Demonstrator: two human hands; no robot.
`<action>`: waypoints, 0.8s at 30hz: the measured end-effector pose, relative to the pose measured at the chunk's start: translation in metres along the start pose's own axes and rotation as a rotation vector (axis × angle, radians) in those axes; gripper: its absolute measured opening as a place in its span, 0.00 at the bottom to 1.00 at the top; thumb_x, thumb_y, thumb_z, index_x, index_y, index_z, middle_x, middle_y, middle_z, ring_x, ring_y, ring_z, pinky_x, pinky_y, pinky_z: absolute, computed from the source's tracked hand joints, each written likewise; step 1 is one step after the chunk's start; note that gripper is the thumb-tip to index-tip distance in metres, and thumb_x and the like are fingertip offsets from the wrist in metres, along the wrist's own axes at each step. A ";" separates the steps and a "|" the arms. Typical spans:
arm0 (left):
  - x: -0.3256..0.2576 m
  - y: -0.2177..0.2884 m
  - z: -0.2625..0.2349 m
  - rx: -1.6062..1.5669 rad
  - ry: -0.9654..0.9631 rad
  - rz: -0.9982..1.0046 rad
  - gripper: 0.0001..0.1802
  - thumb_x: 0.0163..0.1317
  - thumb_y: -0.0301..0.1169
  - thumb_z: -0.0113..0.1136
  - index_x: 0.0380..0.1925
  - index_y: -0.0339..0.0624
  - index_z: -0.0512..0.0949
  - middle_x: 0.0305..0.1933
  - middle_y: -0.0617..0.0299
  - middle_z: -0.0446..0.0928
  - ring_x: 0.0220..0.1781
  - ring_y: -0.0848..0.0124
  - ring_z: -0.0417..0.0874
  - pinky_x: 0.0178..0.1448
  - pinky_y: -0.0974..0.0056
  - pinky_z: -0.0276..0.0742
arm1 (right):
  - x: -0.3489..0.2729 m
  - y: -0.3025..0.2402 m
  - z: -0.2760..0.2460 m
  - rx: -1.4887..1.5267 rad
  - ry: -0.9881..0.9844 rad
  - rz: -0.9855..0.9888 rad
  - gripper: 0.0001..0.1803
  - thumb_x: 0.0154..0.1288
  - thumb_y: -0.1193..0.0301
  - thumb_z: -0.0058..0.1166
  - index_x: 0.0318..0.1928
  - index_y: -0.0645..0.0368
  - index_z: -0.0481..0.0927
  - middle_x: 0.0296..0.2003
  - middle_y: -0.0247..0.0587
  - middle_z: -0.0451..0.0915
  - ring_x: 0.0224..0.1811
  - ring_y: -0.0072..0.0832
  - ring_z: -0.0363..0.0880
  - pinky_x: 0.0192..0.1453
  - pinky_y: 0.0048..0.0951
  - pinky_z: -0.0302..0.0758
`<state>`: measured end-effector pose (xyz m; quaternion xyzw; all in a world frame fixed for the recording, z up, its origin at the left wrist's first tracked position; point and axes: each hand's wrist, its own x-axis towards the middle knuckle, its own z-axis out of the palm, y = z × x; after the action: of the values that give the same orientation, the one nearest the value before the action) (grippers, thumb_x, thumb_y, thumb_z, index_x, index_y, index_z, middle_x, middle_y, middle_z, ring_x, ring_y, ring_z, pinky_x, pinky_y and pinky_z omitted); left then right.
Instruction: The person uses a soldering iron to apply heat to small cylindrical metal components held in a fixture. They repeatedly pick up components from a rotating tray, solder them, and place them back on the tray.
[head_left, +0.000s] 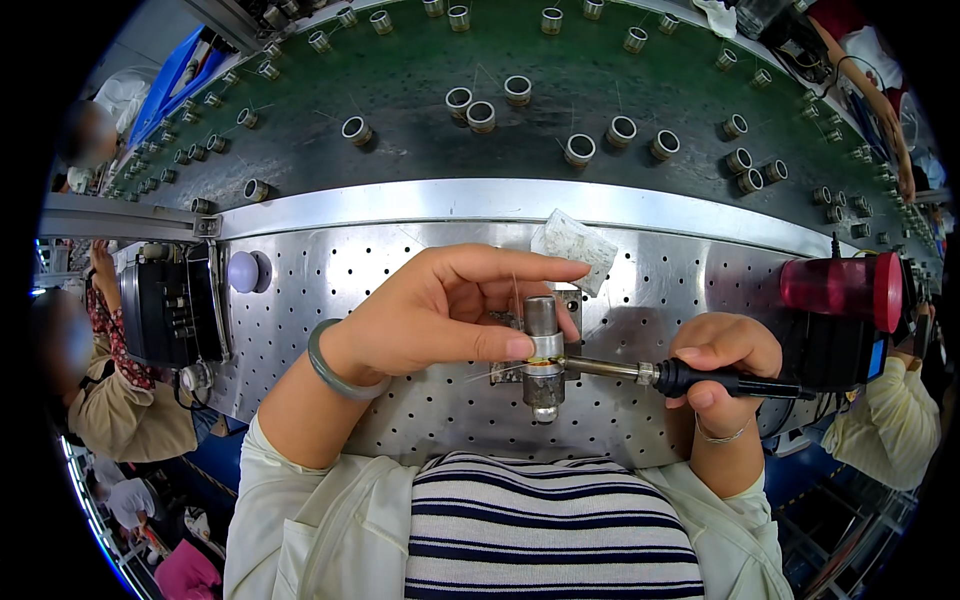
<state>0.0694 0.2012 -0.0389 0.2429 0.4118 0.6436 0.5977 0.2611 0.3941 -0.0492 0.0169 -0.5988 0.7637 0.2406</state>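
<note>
Currently: soldering iron at a banded metal post, both hands busy

Head view, the only one. Right hand point(725, 350) grasps the black handle of a soldering iron point(605, 367), thumb and fingers closed around it. Iron runs level to the left, its tip at the middle of a metal post point(541, 315), just below a silver band point(546, 346) that goes around it. Exact contact of the tip: can't tell.

Left hand point(430, 315) grasps the post from the left: thumb on the band, other fingers curled behind, index finger stretched out past the top end. Thin wires point(495, 374) stick out near the thumb. Post's near end is rounded and shiny. Left wrist has a grey-green bangle point(345, 365), right wrist a thin bracelet point(722, 437).

Post is over the middle of a perforated metal table point(330, 260). Crumpled pale sheet point(578, 246) lies just beyond the left hand. Purple knob point(243, 271) and black machine point(155, 305) at left; red container point(845, 288) and black box point(840, 350) with a blue screen at right.

Beyond the table, a dark green belt point(420, 165) carries many short metal rings point(481, 125), some clustered, some apart. Co-workers' sleeves point(890, 430) show at both sides.
</note>
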 end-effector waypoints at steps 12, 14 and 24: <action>-0.001 0.003 -0.002 0.034 0.016 -0.075 0.35 0.53 0.19 0.65 0.63 0.30 0.65 0.45 0.47 0.80 0.45 0.71 0.81 0.46 0.73 0.79 | -0.002 0.000 -0.001 -0.070 0.007 0.000 0.12 0.44 0.81 0.68 0.33 0.69 0.81 0.20 0.44 0.79 0.18 0.27 0.75 0.24 0.23 0.68; -0.002 0.003 0.001 0.024 0.028 -0.062 0.37 0.52 0.19 0.66 0.63 0.30 0.64 0.45 0.47 0.79 0.45 0.71 0.81 0.46 0.73 0.79 | -0.001 -0.002 0.000 -0.090 0.011 0.002 0.12 0.44 0.81 0.67 0.32 0.68 0.80 0.20 0.44 0.79 0.18 0.28 0.75 0.24 0.23 0.68; 0.000 -0.002 -0.006 -0.048 -0.032 -0.057 0.43 0.49 0.20 0.69 0.66 0.30 0.60 0.47 0.47 0.78 0.46 0.71 0.80 0.48 0.72 0.79 | -0.003 -0.005 -0.004 0.058 0.107 0.029 0.10 0.54 0.77 0.65 0.34 0.68 0.78 0.24 0.44 0.78 0.20 0.25 0.76 0.26 0.21 0.72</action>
<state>0.0660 0.1999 -0.0436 0.2269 0.3934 0.6320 0.6280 0.2665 0.3979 -0.0468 -0.0256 -0.5631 0.7838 0.2606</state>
